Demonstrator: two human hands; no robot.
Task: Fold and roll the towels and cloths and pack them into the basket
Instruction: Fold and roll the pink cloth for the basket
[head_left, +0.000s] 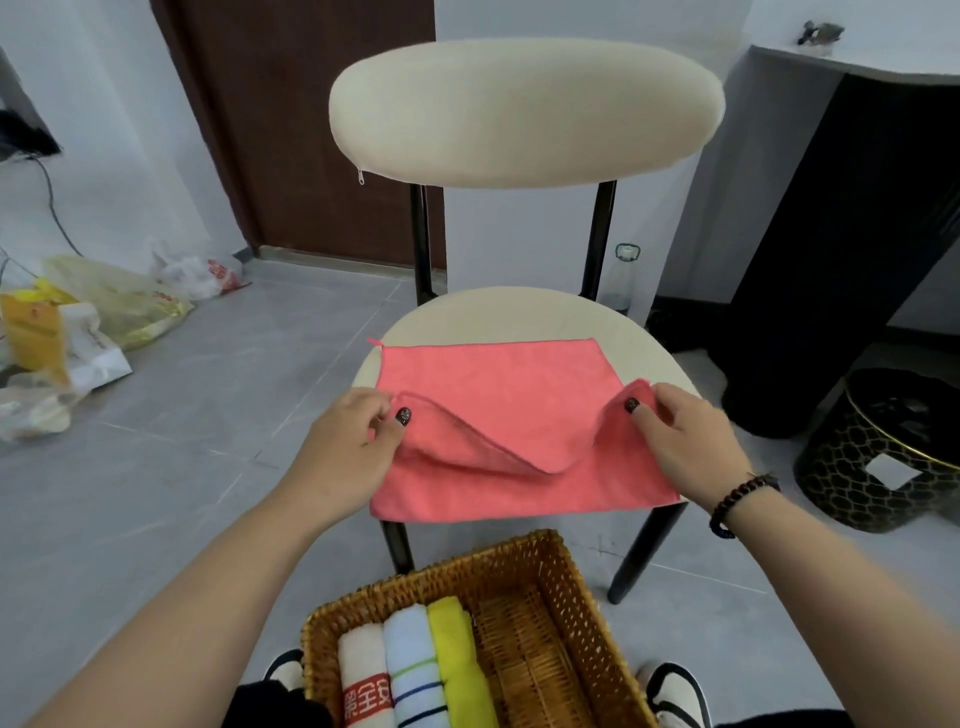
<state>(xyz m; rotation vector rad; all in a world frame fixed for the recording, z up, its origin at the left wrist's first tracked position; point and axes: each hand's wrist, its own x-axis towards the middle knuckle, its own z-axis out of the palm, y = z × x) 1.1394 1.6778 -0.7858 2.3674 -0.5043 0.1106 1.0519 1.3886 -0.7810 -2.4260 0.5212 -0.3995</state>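
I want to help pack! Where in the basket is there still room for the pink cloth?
The basket's right half is bare wicker, between the yellow roll and the right wall. The left half is crowded with three rolls packed side by side.

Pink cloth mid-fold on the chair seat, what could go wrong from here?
1. The pink cloth is pinched only at two corners, by the left hand and right hand; its middle sags, so the fold may land crooked.
2. Its near edge overhangs the chair seat, so it could slide off.
3. Three rolls fill the left of the basket; a loose roll may fit badly in the space left.
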